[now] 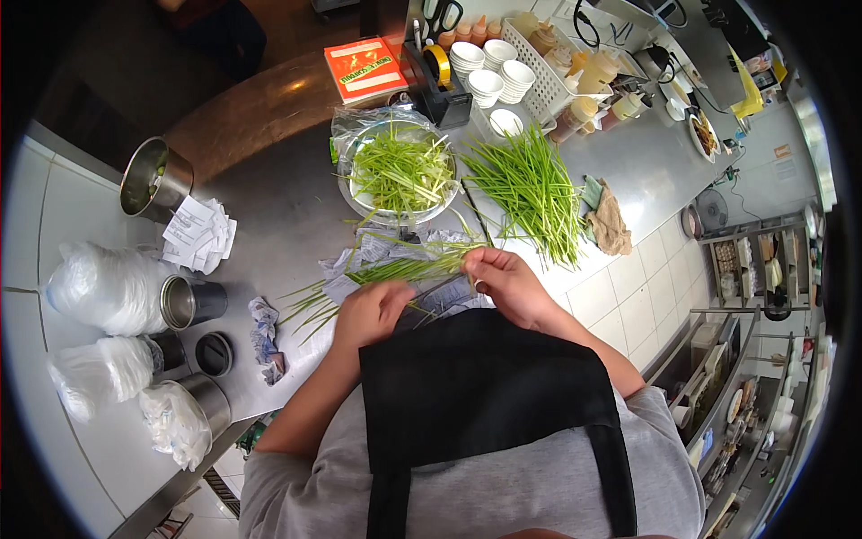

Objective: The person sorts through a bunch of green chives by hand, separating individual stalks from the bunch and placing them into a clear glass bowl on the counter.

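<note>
My right hand [506, 283] pinches the pale ends of a few thin green stalks [404, 268], which look like chives. They stretch leftward over crumpled printed paper [380, 244] on the steel counter. Motion blurs my left hand [374, 311], which is near the stalks' left part; whether its curled fingers hold anything is unclear. Beyond the paper, a plastic-lined bowl [399, 214] holds a heap of cut pale-green stalks [403, 168]. A large pile of whole green stalks [528, 192] lies to its right.
A brown cloth [609, 219] lies right of the pile. Behind stand a tape dispenser [438, 87], stacked white cups [485, 86] and a basket of squeeze bottles [535, 74]. Leftward are a steel pot [161, 185], paper slips [199, 232], an open canister [192, 302] and plastic bags [108, 290].
</note>
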{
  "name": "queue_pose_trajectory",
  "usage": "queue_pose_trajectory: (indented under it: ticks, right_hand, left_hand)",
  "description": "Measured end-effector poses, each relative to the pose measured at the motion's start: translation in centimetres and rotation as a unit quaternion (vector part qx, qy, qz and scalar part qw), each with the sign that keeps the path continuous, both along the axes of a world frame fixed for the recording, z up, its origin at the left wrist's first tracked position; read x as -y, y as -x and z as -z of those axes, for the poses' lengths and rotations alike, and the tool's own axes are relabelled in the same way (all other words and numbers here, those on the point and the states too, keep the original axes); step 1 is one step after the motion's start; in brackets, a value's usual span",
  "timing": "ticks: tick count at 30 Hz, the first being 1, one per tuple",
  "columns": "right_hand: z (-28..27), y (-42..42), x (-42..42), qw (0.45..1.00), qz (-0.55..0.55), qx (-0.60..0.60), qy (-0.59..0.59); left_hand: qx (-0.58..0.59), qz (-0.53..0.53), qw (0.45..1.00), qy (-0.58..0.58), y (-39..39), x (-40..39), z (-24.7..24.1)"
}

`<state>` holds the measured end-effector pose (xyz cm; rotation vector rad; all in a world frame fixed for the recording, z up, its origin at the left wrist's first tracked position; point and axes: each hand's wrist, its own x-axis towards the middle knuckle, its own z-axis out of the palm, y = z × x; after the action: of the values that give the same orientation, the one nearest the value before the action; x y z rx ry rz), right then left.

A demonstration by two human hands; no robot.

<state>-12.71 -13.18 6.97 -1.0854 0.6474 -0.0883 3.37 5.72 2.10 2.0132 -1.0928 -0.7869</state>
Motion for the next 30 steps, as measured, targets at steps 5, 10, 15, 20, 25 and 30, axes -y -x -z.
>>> queue_pose_trajectory:
  ticks: [5,10,15,20,25,30]
  right_hand:
    - [4.4,0.1,-0.3,0.981,-0.16,-0.05,0.102]
    - [3.6,0.1,1.1,0.992,0.04,-0.029,-0.112]
    - [3.7,0.8,2.1,0.995,0.093,-0.02,-0.002]
    - [-3.6,-4.0,-0.2,0.713,-0.072,0.095,0.691]
    - [-4.0,-6.9,1.3,0.51,-0.159,0.121,0.837]
    - [-2.9,-8.2,2.8,0.57,-0.242,0.095,0.779]
  left_hand:
    - [-0.532,-0.238,0.745,0.323,0.2,3.7,-1.5]
    - [-0.535,-0.211,0.734,0.362,0.2,3.9,-4.1]
    - [-0.498,-0.13,0.815,0.268,0.0,3.2,-5.5]
    - [-0.38,-0.075,0.905,0.177,-0.5,2.2,-5.8]
    - [-0.278,-0.033,0.947,0.159,-0.3,2.4,-4.5]
    - [-0.253,-0.029,0.956,0.144,-0.7,1.8,-2.9]
